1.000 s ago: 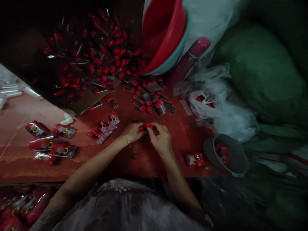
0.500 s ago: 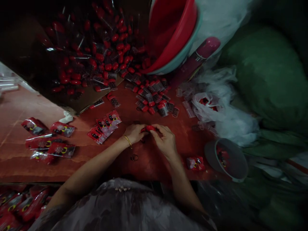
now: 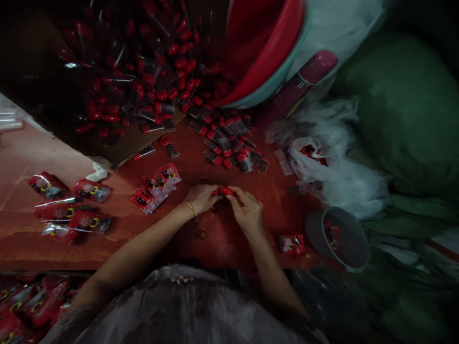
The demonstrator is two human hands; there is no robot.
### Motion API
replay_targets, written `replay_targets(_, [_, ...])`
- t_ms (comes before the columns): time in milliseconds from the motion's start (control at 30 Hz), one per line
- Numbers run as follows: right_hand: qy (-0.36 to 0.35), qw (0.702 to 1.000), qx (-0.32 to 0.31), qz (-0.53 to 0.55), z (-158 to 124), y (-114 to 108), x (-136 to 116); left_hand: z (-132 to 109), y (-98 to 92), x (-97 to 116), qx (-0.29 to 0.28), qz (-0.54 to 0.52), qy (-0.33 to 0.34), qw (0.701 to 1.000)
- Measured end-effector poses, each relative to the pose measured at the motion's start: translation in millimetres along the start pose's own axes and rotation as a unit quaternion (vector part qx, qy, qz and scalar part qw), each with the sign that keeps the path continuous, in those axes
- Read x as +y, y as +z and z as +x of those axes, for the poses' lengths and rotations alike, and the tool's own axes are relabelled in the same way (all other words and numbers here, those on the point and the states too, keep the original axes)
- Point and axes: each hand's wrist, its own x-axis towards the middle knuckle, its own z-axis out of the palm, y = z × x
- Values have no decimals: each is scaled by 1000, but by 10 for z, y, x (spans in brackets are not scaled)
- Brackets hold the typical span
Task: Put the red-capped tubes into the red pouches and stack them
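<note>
Two-handed pinch for us: left hand (image 3: 202,197) and right hand (image 3: 248,209) both grip the red piece (image 3: 226,191) between them, long axis roughly crosswise, neither hand really nearer.

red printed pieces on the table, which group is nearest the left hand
The fanned row beside the left hand; the glossy pile lies farther left, another by the grey bucket.
</note>
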Motion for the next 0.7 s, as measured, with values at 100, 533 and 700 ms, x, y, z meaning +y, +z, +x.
replay_targets(100, [-37,999,-11,-12,-6,-11,-5,10,-2,-8,-1,-6,7,1000])
replay_targets(533, [37,996,19,73,-67,152,-17,-29,22,-30,34,-11,11,999])
replay_targets(700, [67,991,47,108,-101,292,49,-138,-12,-156,83,-102,-11,991])
